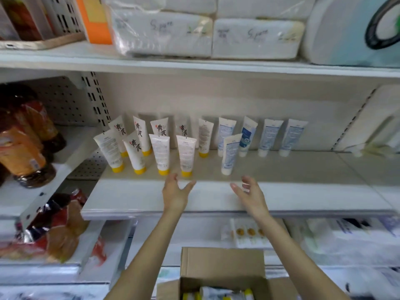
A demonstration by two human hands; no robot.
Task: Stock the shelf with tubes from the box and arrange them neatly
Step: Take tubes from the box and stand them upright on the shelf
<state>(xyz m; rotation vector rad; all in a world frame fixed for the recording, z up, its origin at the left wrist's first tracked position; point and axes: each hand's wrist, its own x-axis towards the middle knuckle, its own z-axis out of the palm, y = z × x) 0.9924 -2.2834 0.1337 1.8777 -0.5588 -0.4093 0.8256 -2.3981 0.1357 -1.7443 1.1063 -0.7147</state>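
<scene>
Standing tubes (186,155) just beyond both empty hands (176,192).

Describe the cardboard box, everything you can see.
The cardboard box is plain brown, open at the top, its far flap standing upright. It sits low in view, below the shelf, between the forearms. Tubes with yellow caps lie inside. Its base is out of frame.

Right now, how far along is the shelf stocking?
Done: yellow-capped tubes and white-capped tubes stand cap-down on the shelf. In hand: nothing; the left hand and right hand are open at the shelf edge. Left: more tubes lie in the box, and the white-capped front row holds one tube.
</scene>
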